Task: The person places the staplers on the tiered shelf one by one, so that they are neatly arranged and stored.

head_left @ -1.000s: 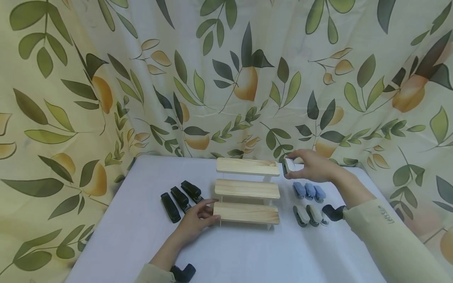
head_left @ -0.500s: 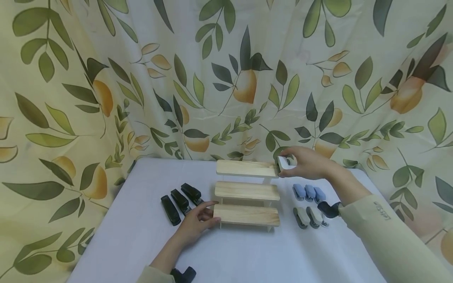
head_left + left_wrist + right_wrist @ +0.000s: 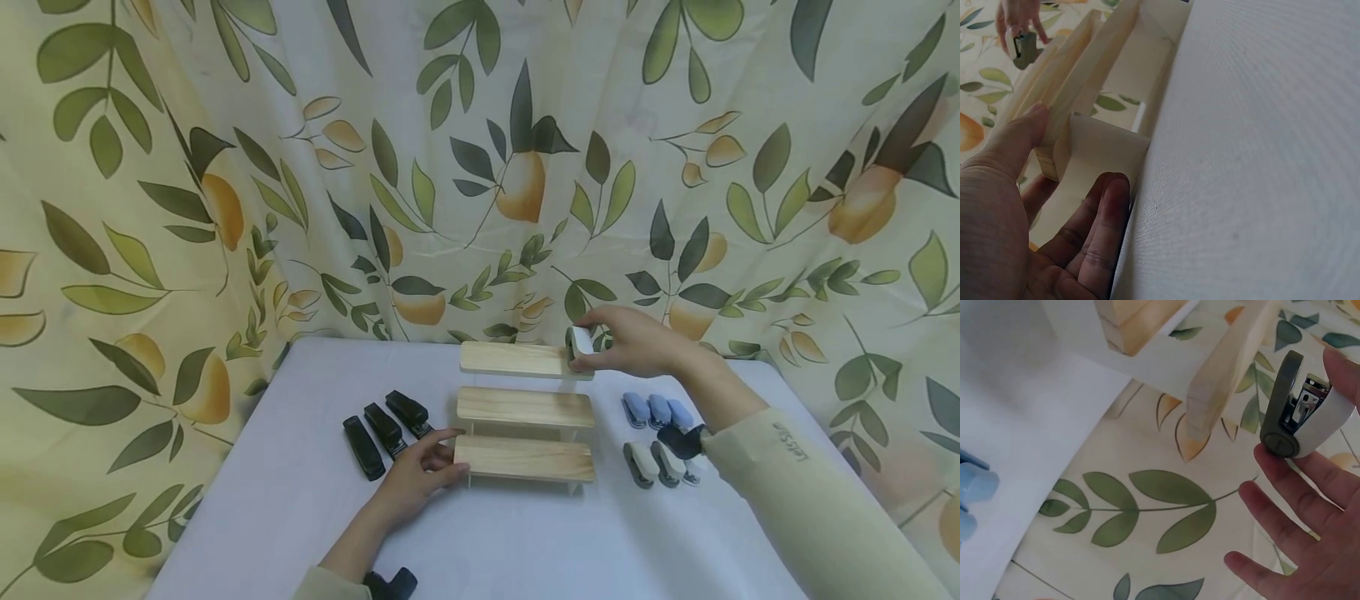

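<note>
A small white and grey-green stapler (image 3: 581, 342) is pinched between the thumb and fingers of my right hand (image 3: 633, 340). It is at the right end of the top shelf (image 3: 513, 358) of a three-tier wooden stand; the right wrist view shows the stapler (image 3: 1280, 419) beside the shelf end, its metal inside visible. My left hand (image 3: 414, 477) grips the left end of the bottom shelf (image 3: 525, 457). In the left wrist view the thumb lies on the wood and fingers reach beneath, near the white support (image 3: 1107, 134).
Several black staplers (image 3: 384, 429) lie left of the stand. On the right are a row of blue staplers (image 3: 660, 411) and a row of white and grey staplers (image 3: 641, 464). The white table (image 3: 285, 517) backs onto a leaf-patterned curtain (image 3: 480, 267).
My right hand has carried the stapler leftward, from right of the stand to over the top shelf's right end. My left hand has kept its hold on the bottom shelf.
</note>
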Demonstrator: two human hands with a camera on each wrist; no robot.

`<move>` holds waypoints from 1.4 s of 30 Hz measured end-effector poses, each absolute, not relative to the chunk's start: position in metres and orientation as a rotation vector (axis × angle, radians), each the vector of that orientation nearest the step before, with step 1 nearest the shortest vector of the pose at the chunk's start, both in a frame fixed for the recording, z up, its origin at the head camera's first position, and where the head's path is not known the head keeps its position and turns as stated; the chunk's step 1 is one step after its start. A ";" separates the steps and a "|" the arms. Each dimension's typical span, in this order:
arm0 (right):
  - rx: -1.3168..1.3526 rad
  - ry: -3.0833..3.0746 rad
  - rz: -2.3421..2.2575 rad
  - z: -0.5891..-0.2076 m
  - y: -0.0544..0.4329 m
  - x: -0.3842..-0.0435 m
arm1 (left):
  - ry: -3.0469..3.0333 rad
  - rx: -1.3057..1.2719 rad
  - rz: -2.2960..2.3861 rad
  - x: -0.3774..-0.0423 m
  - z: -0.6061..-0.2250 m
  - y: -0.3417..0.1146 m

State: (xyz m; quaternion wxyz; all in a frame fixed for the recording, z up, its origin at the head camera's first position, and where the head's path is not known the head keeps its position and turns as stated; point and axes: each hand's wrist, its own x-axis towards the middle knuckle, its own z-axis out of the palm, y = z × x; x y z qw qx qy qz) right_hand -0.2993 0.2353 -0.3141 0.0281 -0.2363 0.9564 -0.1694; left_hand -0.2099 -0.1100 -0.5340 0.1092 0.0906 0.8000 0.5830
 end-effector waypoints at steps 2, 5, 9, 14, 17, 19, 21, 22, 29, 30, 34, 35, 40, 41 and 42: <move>-0.737 2.954 -0.526 -0.314 0.232 -0.300 | 2.354 0.267 1.713 -0.210 -0.534 -0.110; -0.741 2.956 -0.521 -0.315 0.228 -0.301 | 2.354 0.267 1.713 -0.210 -0.534 -0.109; -0.756 2.949 -0.521 -0.314 0.221 -0.303 | 2.355 0.271 1.713 -0.209 -0.533 -0.109; -0.760 2.935 -0.541 -0.314 0.213 -0.305 | 2.350 0.273 1.719 -0.208 -0.532 -0.110; -0.754 2.923 -0.564 -0.314 0.209 -0.305 | 2.347 0.276 1.721 -0.208 -0.532 -0.110; -0.752 2.919 -0.571 -0.315 0.206 -0.305 | 2.346 0.277 1.722 -0.209 -0.532 -0.110; -0.759 2.917 -0.574 -0.315 0.203 -0.306 | 2.346 0.278 1.723 -0.209 -0.533 -0.110; -0.762 2.916 -0.576 -0.315 0.202 -0.306 | 2.347 0.278 1.722 -0.209 -0.533 -0.110; -0.758 2.883 -0.632 -0.315 0.191 -0.309 | 2.347 0.266 1.719 -0.210 -0.534 -0.109; -0.768 2.877 -0.639 -0.316 0.189 -0.309 | 2.344 0.265 1.722 -0.210 -0.534 -0.109; -0.796 2.860 -0.669 -0.316 0.182 -0.311 | 2.333 0.258 1.732 -0.210 -0.534 -0.109; -0.804 2.858 -0.673 -0.317 0.180 -0.311 | 2.333 0.257 1.732 -0.209 -0.533 -0.109; -0.808 2.851 -0.668 -0.319 0.172 -0.313 | 2.337 0.251 1.727 -0.209 -0.533 -0.108; -0.809 2.848 -0.668 -0.320 0.170 -0.314 | 2.340 0.253 1.725 -0.209 -0.533 -0.108; -0.810 2.843 -0.670 -0.321 0.168 -0.314 | 2.343 0.255 1.723 -0.209 -0.533 -0.107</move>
